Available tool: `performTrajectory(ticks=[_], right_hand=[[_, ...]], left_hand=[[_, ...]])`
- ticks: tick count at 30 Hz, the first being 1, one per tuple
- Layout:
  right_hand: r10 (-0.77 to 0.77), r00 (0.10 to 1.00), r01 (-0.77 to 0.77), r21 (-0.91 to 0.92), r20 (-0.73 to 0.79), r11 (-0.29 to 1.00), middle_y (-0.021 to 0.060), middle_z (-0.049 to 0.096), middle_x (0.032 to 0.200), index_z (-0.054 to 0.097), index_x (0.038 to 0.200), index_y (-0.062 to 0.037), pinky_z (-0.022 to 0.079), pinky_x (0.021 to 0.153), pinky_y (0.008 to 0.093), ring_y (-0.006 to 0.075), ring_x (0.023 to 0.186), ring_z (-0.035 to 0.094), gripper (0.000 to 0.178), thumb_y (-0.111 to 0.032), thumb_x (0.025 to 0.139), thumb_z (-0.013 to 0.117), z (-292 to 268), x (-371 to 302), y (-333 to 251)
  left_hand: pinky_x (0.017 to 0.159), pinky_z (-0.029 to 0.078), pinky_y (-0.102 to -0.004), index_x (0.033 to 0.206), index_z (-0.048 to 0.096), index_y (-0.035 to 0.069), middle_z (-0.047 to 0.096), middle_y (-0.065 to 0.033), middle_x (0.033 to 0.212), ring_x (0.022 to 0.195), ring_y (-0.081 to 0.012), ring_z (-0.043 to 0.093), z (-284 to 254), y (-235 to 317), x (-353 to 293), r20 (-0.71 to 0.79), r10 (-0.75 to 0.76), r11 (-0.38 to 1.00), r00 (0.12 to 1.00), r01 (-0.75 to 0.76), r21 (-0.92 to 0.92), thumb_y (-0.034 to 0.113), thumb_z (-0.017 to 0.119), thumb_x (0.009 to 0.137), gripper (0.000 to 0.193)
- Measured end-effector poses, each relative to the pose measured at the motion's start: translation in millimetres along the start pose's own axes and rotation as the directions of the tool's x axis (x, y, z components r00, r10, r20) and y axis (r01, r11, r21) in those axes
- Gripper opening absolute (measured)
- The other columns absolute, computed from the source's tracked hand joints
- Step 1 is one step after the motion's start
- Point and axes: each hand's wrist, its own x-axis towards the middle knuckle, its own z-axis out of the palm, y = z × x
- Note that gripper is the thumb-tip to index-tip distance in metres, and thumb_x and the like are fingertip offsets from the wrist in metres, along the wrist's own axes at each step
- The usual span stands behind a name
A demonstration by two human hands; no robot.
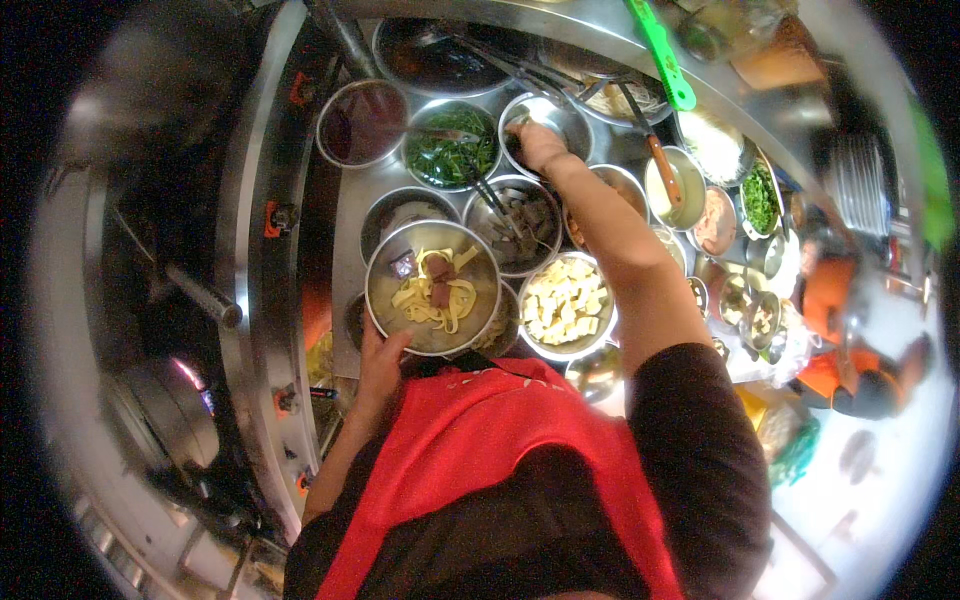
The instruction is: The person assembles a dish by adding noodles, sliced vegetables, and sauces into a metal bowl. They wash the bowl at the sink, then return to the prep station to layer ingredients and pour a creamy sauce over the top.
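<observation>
My left hand point(378, 362) grips the rim of a steel bowl point(382, 322) close to my body, its thumb over the edge. Inside lie pale yellow strips point(452, 308), reddish-brown pieces point(438, 280) and a small shiny purple-and-white packet point(403, 266). With the arm stretched out, my right hand point(537, 147) dips into another steel bowl point(578, 132) at the far side. Its fingers look curled; what they hold, if anything, is hidden. Left of that bowl is one of green shredded vegetable point(440, 158), with tongs point(490, 190) between it and a bowl of greyish pieces point(515, 228).
A bowl of pale yellow chunks point(565, 305) stands beside my right arm. A dark red bowl point(362, 123) is at the far left. A wooden-handled utensil point(662, 172) rests across a bowl. Burner flame point(192, 385) shows at left. A person in orange point(832, 300) is at right.
</observation>
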Motion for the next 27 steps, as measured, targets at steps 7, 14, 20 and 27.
performTrajectory(ticks=[7,14,20,27], right_hand=[[-0.09,0.954,0.152,0.203,-0.284,0.967,0.0198,0.063,0.096,0.064,0.105,-0.0099,0.047,0.083,0.0407,0.0358,0.093,0.06,0.038,-0.001,0.068,0.059,-51.1,-29.8,3.4],[0.168,0.874,0.202,0.655,-0.456,0.728,0.0058,0.065,0.086,0.063,0.102,-0.001,0.047,0.065,0.0263,0.014,0.074,0.06,0.028,0.005,0.075,0.057,-73.6,-55.9,5.3],[0.175,0.905,0.286,0.859,-0.388,0.425,0.0047,0.065,0.087,0.061,0.099,-0.0004,0.046,0.064,0.0261,0.0133,0.073,0.059,0.025,0.006,0.075,0.058,-113.0,-110.2,-34.6],[-0.061,0.925,0.274,0.546,-0.375,0.792,0.0173,0.065,0.094,0.061,0.104,-0.0036,0.05,0.078,0.0365,0.0264,0.088,0.063,0.043,-0.004,0.061,0.067,-120.0,-243.7,-122.1]], left_hand=[[0.096,0.039,-0.031,0.135,0.03,0.002,0.046,-0.0127,0.127,0.113,-0.0221,0.049,4.0,10.4,-5.2,0.081,0.062,0.974,0.995,-0.079,0.213,-0.001,0.052,0.079,0.06],[0.097,0.039,-0.031,0.135,0.03,0.003,0.046,-0.012,0.127,0.114,-0.0216,0.048,9.5,1.9,1.4,0.227,0.129,0.965,0.965,-0.175,0.194,-0.001,0.054,0.078,0.061],[0.098,0.038,-0.0314,0.137,0.026,0.004,0.046,-0.0117,0.126,0.115,-0.0211,0.046,18.3,4.4,4.6,0.274,0.082,0.973,0.958,-0.136,0.186,-0.001,0.056,0.076,0.068],[0.095,0.041,-0.0345,0.133,0.035,0.001,0.051,-0.0132,0.122,0.108,-0.0238,0.052,27.3,-26.4,13.7,0.391,0.109,0.984,0.914,-0.155,0.089,0.003,0.053,0.078,0.058]])
